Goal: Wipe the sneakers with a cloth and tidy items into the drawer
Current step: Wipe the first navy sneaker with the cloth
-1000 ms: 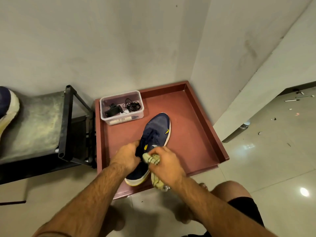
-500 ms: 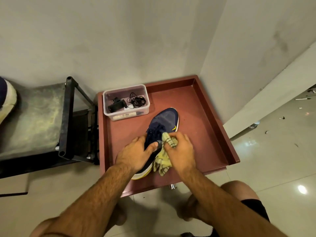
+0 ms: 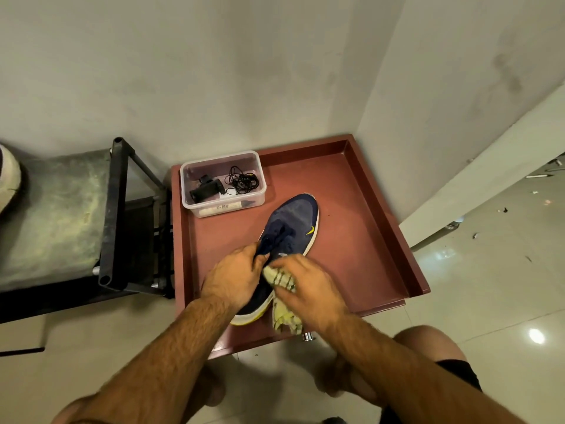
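A navy sneaker [image 3: 295, 221] with a white and yellow sole lies in the open red-brown drawer [image 3: 376, 228], toe pointing away from me. My left hand [image 3: 235, 275] grips the sneaker at its collar and heel side. My right hand [image 3: 308, 289] holds a yellowish checked cloth [image 3: 282, 278] against the sneaker's right side near the heel, and the cloth's loose end hangs down toward the drawer's front. A second sneaker [image 3: 7, 185] shows partly at the left edge on a rack.
A clear plastic box [image 3: 223, 182] with a black cable, a small black device and a marker sits in the drawer's far left corner. A black metal rack [image 3: 116, 215] stands to the left. Walls close in behind and to the right. My knee [image 3: 428, 347] is low right.
My right hand has slid the cloth back along the sneaker from the mid-upper toward the heel. My left hand keeps its grip on the sneaker.
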